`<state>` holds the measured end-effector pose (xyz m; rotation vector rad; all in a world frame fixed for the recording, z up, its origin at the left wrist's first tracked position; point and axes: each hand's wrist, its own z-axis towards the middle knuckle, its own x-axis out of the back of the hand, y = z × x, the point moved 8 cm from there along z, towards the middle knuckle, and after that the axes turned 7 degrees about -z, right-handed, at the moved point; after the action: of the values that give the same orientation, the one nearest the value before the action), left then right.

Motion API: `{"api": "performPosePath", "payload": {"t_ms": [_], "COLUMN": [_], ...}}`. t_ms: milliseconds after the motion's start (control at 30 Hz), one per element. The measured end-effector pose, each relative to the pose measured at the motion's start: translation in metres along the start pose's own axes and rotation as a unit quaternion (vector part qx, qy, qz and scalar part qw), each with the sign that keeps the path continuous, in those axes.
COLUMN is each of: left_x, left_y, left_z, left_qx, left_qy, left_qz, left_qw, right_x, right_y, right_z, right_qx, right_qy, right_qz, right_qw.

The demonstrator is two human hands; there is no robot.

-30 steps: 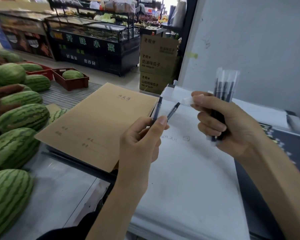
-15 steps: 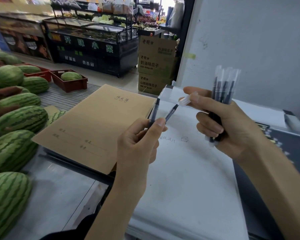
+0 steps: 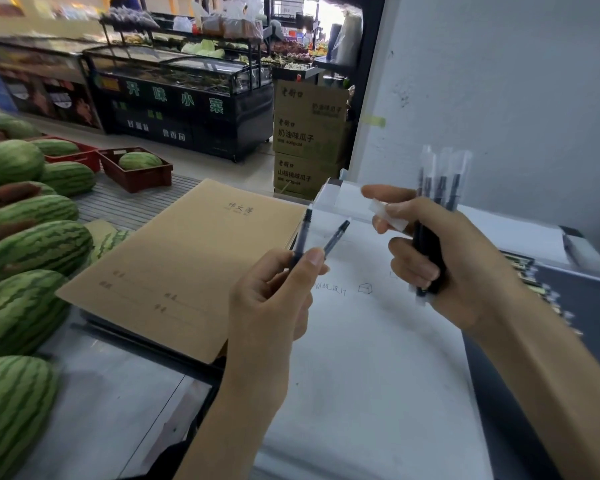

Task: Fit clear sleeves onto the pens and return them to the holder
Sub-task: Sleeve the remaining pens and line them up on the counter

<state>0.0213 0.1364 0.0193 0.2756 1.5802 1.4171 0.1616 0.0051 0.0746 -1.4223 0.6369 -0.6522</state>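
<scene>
I see a pale grey wall (image 3: 499, 81) filling the right side, a strip of yellowish tape (image 3: 374, 120) on its edge. To its left a dark glass-topped display counter (image 3: 187, 109) stands on a light floor (image 3: 194, 164), stacked cardboard boxes (image 3: 309, 133) beside it, striped watermelons (image 3: 39, 244) piled left, bright daylight (image 3: 326, 19) far behind

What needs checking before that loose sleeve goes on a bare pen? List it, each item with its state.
1. Left hand grips two bare pens, tips up: ok.
2. Pen tips spread apart, so one can be singled out: ok.
3. Right hand pinches the clear sleeve between thumb and finger: ok.
4. Sleeve's open end faces a pen tip: cannot tell.
5. Sleeve meets a tip: not ok, a gap lies between them.
6. Sleeved pens gripped in the right hand: ok.
</scene>
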Motion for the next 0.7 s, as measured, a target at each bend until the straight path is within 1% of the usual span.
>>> {"api": "performPosePath", "payload": {"t_ms": [233,433,633,700], "left_x": [-0.0005,-0.0014,-0.0016,-0.0029], "left_y": [0.0,0.0008,0.0016,0.0015], "left_z": [0.0,-0.0006,-0.0011,-0.0013], "left_qx": [-0.001,-0.005,-0.002,-0.001], "left_qy": [-0.006,-0.007,-0.009,-0.014], "left_qz": [0.008,0.021,0.018,0.021], "left_qw": [1.0,1.0,1.0,1.0], "right_x": [0.0022,-0.0029,0.006,0.0055], "right_y": [-0.0061,-0.0053,-0.0102,-0.0091], "right_z": [-0.0013,-0.0011,0.0014,0.0011], "right_qx": [0.015,0.027,0.029,0.028], "right_qy": [0.025,-0.004,0.012,0.006], "right_qz": [-0.018,-0.013,0.01,0.007], "right_qw": [0.999,1.0,0.999,1.0]}}
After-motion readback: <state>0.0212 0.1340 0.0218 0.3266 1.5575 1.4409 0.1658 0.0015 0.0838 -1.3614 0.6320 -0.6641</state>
